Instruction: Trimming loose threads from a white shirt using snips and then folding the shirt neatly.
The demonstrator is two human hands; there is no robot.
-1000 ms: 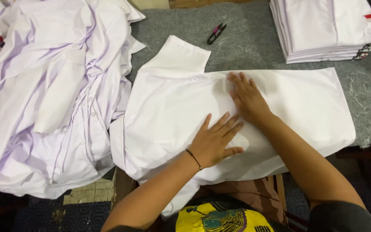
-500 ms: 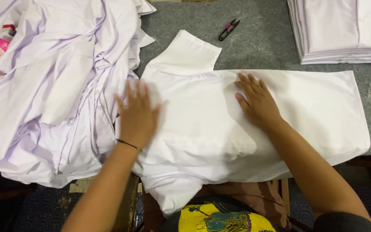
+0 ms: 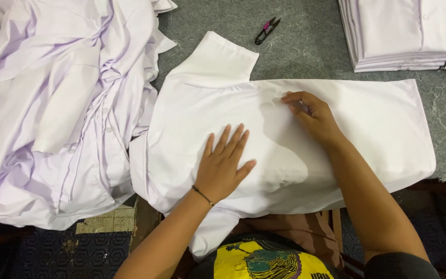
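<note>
White shirt lies flat across centre of frame on grey felt table, one sleeve up toward top centre, lower edge hanging off table's near side. Left hand: flat on shirt, palm down, fingers spread wide, holding nothing; thin black band at wrist. Right hand: fingers curled, tips pinching shirt fabric just right of centre. Pile of loose white shirts fills left of frame. Thread snips at top centre, apart from shirt. Stack of folded shirts upper right.
</note>
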